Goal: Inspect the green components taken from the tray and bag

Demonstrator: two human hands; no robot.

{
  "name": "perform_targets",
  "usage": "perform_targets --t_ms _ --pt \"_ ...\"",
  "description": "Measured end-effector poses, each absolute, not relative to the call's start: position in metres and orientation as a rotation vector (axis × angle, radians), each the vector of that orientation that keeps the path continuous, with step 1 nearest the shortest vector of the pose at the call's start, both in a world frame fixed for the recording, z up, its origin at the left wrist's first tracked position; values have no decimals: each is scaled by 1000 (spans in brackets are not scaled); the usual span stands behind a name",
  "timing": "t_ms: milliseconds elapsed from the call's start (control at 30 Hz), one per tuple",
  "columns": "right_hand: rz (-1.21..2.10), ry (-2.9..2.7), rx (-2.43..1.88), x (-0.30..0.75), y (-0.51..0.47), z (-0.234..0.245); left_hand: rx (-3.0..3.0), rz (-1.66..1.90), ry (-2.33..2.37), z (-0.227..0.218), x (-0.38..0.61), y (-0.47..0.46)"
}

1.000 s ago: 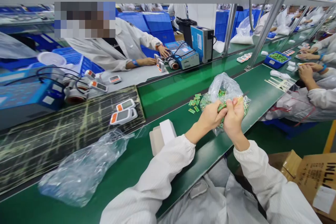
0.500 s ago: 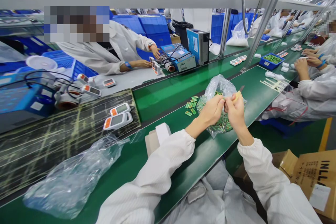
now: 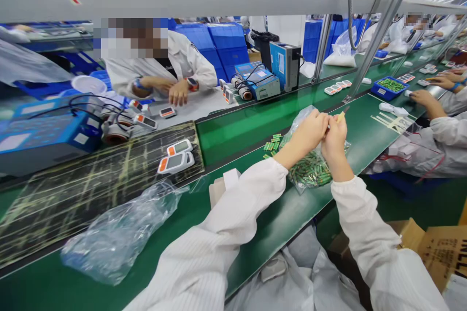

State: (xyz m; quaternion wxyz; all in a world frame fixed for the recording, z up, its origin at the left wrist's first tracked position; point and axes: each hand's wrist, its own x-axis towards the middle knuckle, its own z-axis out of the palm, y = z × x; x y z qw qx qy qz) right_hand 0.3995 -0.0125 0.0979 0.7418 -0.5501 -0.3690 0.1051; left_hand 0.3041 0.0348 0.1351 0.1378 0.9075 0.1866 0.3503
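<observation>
Fingers [image 3: 333, 126] pinch a pale strip [image 3: 340, 117] above green parts [image 3: 312, 171].

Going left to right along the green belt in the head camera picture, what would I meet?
Crumpled clear plastic bag → white cardboard box → small loose green cylinders → clear plastic bag of green cylinders → pale flat comb-shaped strip

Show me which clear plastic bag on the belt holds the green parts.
The clear plastic bag just below the right hand, filled with green parts; the other clear bag, further left on the belt, shows none inside.
</observation>
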Motion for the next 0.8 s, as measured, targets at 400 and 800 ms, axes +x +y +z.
perform_targets --t_ms 400,800 --pt "516 -1066 -1409 477 19 87 2829 723 427 127 325 98" --pt "-138 -1538 -1651 479 5 98 2720 941 157 107 320 123"
